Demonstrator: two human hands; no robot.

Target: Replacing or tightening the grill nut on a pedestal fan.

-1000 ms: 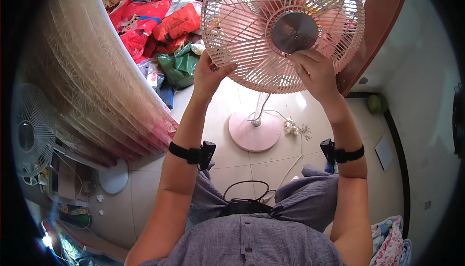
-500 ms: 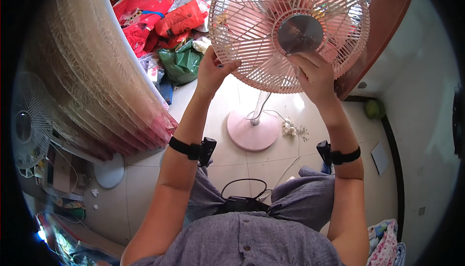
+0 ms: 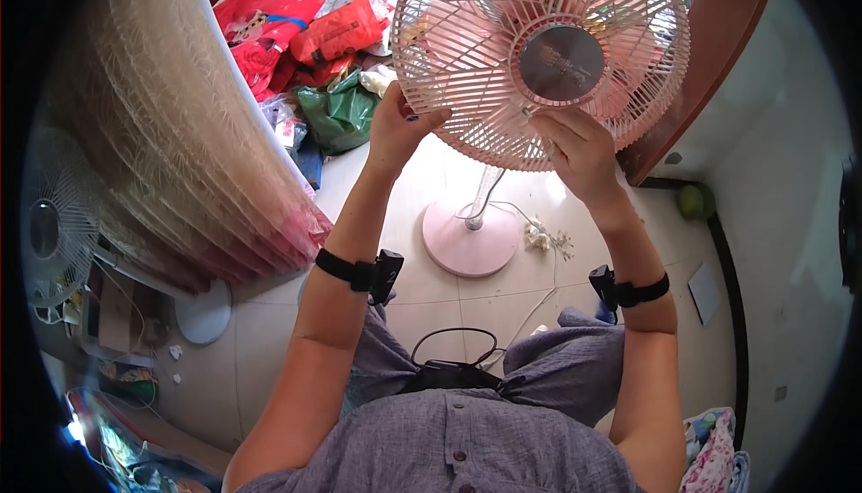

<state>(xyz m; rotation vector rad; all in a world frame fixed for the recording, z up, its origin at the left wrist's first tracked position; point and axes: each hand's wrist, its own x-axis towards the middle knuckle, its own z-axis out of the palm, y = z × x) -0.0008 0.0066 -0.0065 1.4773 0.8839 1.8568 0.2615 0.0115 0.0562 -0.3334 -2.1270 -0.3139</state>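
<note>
A pink pedestal fan stands in front of me, with its round slatted grille (image 3: 476, 102) facing me and a shiny grey disc (image 3: 563, 62) at the centre. Pink blades show through the slats. My left hand (image 3: 395, 132) holds the grille's lower left rim, thumb in front and fingers behind. Just under the disc, my right hand (image 3: 582, 154) is against the grille front with its fingers bent together; a tiny pale bit shows at the fingertips, too small to name. Below, the fan's round pink base (image 3: 469, 243) rests on the tiled floor.
Red bags (image 3: 337, 33) and a green plastic bag (image 3: 339, 114) are piled at the far left, beside a curtain (image 3: 180, 134). Another fan (image 3: 49, 228) stands at the left edge. A white cord (image 3: 532, 321) and crumpled white scraps (image 3: 539, 238) lie near the base.
My right hand has moved slightly down and left from the edge of the central disc onto the slats. The left hand keeps its hold on the rim.
</note>
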